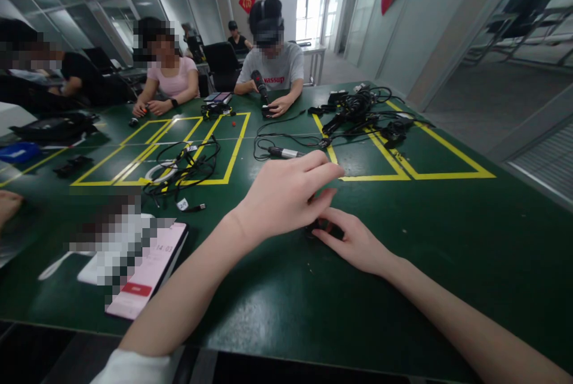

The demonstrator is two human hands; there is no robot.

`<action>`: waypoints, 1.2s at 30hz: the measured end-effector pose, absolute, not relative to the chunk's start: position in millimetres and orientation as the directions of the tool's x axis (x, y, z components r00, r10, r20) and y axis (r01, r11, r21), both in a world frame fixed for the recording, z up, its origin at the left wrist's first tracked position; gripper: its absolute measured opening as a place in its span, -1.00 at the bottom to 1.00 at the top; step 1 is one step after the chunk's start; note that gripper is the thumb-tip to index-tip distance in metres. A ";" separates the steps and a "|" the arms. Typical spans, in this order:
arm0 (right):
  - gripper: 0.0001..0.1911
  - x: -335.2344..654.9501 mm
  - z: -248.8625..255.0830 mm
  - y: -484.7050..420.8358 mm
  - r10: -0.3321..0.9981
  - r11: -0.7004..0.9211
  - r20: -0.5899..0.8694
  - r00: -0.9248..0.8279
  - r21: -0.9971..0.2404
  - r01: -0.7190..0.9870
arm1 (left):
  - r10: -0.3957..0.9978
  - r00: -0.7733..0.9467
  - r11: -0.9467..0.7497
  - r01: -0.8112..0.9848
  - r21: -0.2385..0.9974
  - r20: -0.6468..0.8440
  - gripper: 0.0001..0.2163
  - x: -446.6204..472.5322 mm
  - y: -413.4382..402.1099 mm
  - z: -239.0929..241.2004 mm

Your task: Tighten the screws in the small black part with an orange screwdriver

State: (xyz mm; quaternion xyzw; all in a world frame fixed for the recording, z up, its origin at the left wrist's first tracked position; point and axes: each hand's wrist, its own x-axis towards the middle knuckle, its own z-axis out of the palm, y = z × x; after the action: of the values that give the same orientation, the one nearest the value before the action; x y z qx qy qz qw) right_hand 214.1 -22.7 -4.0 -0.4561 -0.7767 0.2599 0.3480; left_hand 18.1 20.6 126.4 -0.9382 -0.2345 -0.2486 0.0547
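My left hand (286,193) hovers over the green table (447,252), fingers curled and pinched down toward a small black object (329,229). My right hand (358,243) lies on the table beside it, fingertips pressed against that same black object. Most of the object is hidden under the two hands, so I cannot name it.
A phone with a pink screen (150,273) lies at the near left. Tangled black cables (183,172) and more cables and devices (358,112) lie among yellow tape rectangles (403,160). Two people sit across the table, one holding a black tool (260,85). Another hand (9,205) shows at the left edge.
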 end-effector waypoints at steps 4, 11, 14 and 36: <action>-0.86 213.9 -3.4 -22.7 0.889 0.449 0.303 -0.344 -0.723 0.525 | 0.366 0.779 -0.909 0.417 0.017 0.509 -0.71 19.3 22.2 124.5; -0.81 214.6 -4.9 -22.8 0.889 0.447 0.297 -0.348 -0.726 0.522 | 0.421 0.739 -0.888 0.454 0.073 0.527 -0.76 20.6 24.9 120.5; -0.85 214.9 -6.3 -22.4 0.877 0.473 0.323 -0.356 -0.714 0.517 | 0.387 0.751 -0.907 0.415 0.072 0.535 -0.79 20.6 26.2 120.8; -0.84 215.7 -4.6 -22.7 0.885 0.455 0.308 -0.351 -0.735 0.502 | 0.415 0.770 -0.907 0.395 0.149 0.485 -0.60 18.7 27.4 121.1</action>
State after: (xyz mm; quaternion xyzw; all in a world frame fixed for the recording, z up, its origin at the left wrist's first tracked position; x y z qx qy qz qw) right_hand 215.7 -22.7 -4.6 -0.4467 -0.7761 0.2701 0.3538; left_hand 18.7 27.4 121.1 -0.9405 -0.2152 -0.2624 -0.0189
